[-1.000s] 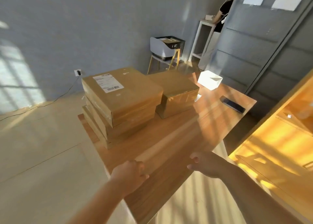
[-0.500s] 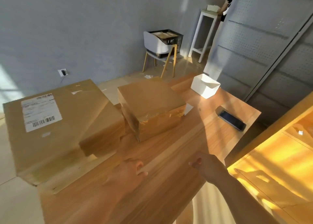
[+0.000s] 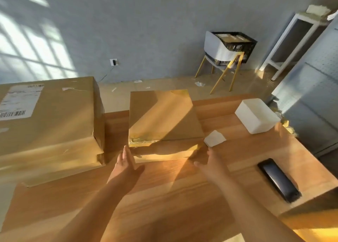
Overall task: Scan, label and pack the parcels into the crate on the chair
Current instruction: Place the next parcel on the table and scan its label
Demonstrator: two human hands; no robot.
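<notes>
Big parcel (image 3: 49, 117) cut off at left edge; its label (image 3: 20, 101) too blurred to read. Crate (image 3: 246, 47) half hidden behind chair back (image 3: 215, 47), contents unclear. Left hand (image 3: 126, 166) and right hand (image 3: 213, 164) near middle parcel (image 3: 164, 117): contact can't be told. Forearms run off bottom.

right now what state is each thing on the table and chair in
middle parcel: taped shut, lying flat, no label showing
left hand: open, fingers straight, at its near left corner
right hand: open, at its near right corner
left parcel: closed, label on top
crate: on the chair, holding parcels
dark device: lying flat, untouched
</notes>
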